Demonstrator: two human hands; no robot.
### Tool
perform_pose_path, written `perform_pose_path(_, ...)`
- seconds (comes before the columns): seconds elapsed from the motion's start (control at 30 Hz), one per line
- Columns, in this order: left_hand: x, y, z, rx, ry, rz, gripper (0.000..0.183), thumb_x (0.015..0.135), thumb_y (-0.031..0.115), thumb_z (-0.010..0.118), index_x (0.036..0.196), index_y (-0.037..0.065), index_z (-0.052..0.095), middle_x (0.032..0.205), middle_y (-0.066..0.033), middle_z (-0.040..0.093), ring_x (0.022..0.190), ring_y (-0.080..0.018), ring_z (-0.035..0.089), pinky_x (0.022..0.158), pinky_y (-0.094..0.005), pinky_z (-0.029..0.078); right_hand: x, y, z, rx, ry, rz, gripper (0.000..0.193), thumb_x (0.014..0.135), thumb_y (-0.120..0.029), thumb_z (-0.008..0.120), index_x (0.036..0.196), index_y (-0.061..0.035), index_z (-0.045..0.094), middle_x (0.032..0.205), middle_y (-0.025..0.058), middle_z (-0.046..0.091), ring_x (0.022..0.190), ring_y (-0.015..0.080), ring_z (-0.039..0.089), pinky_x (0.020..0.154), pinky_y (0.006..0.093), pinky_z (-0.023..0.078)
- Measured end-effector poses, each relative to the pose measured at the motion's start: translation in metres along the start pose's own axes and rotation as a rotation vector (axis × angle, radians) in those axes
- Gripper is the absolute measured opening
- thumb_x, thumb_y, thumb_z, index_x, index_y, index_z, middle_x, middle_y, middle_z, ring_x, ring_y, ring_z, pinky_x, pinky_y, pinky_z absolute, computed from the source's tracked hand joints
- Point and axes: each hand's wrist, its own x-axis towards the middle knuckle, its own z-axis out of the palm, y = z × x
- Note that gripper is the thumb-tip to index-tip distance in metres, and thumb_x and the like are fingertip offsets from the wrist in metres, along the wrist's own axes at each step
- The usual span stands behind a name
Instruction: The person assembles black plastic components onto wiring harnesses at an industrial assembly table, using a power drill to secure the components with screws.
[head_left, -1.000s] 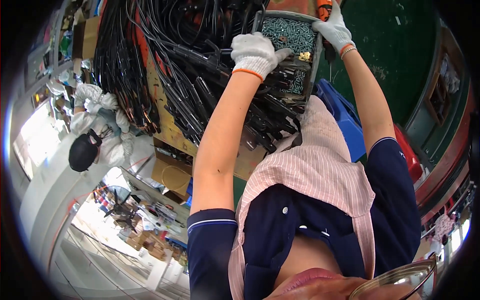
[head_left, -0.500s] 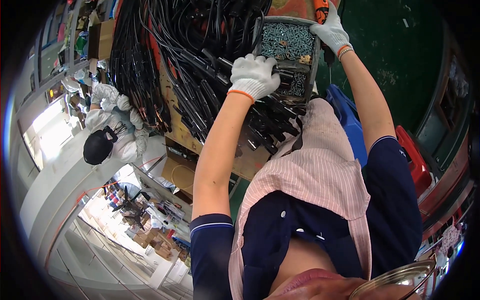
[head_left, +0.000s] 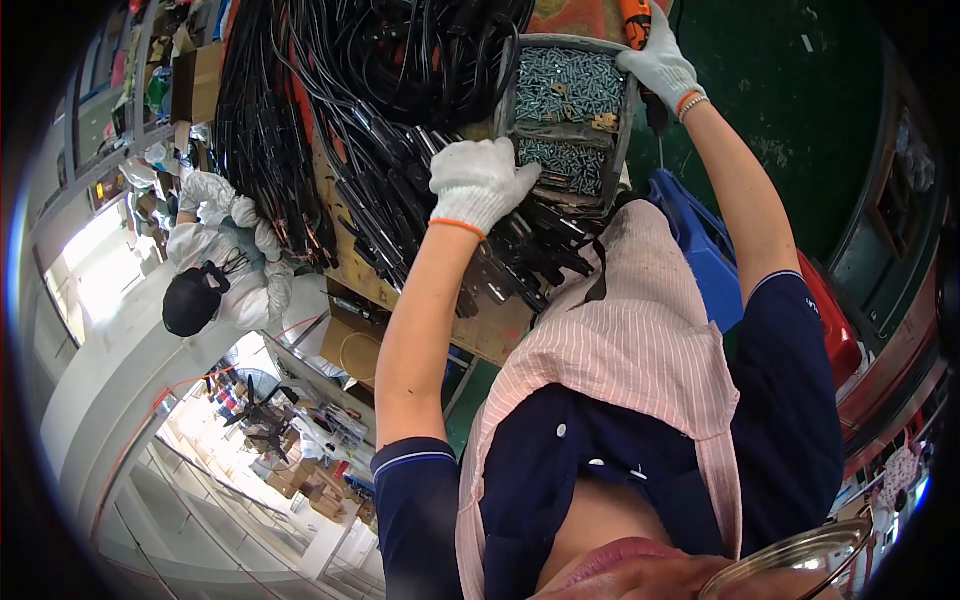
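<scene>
My left hand [head_left: 482, 185], in a white knit glove with an orange cuff, lies over the pile of black cables [head_left: 385, 190] with its fingers curled down. What those fingers hold, if anything, is hidden beneath them. At the upper right my gloved right hand [head_left: 663, 65] grips an orange and black power screwdriver [head_left: 638, 22], whose thin bit points down towards me. Between the hands sits a grey tray [head_left: 627, 125] of screws [head_left: 565, 85], split into two compartments. Small brass-coloured pieces [head_left: 604, 122] lie among the screws.
A wooden worktable [head_left: 495, 335] carries the cables. On the right stand a blue plastic chair or bin [head_left: 705, 260] and a red one [head_left: 830, 320]. A co-worker [head_left: 225, 260] in a black cap bends over cables at the left. A cardboard box [head_left: 350, 340] is below the table edge.
My left hand has moved left, away from the tray, uncovering more of the smaller screw compartment. My right hand stays at the screwdriver, nearly unmoved.
</scene>
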Motion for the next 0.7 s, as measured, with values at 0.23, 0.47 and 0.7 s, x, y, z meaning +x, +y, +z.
perform_pose_path(0.23, 0.009, -0.009, 0.028, -0.042, 0.04, -0.038, 0.05, 0.092, 0.055, 0.046, 0.116, 0.013, 0.059, 0.092, -0.0114, 0.072, 0.089, -0.0311, 0.069, 0.072, -0.0461, 0.053, -0.002, 0.017, -0.037, -0.053, 0.088, 0.157, 0.097, 0.064, -0.018, 0.073, 0.149, -0.011, 0.026, 0.105, 0.0152, 0.061, 0.086, 0.0287, 0.062, 0.077, 0.0374, 0.051)
perform_pose_path(0.47, 0.012, -0.003, 0.026, 0.158, 0.016, 0.244, 0.06, 0.089, 0.067, 0.043, 0.092, 0.016, 0.075, 0.108, -0.0117, 0.069, 0.106, -0.0267, 0.061, 0.089, -0.042, 0.048, 0.006, 0.057, -0.058, 0.114, 0.05, 0.318, 0.092, 0.064, -0.02, 0.076, 0.144, -0.0086, 0.033, 0.101, 0.0137, 0.058, 0.083, 0.0266, 0.061, 0.073, 0.0386, 0.053)
perform_pose_path(0.7, 0.023, 0.031, 0.072, 0.061, 0.259, 0.077, 0.075, 0.09, 0.069, 0.037, 0.108, 0.005, 0.073, 0.126, -0.0131, 0.059, 0.119, -0.0263, 0.044, 0.102, -0.0351, 0.031, 0.004, 0.058, -0.057, 0.302, -0.102, 0.405, 0.084, 0.069, -0.017, 0.074, 0.143, -0.0108, 0.035, 0.089, 0.0068, 0.053, 0.069, 0.0178, 0.055, 0.06, 0.0338, 0.051)
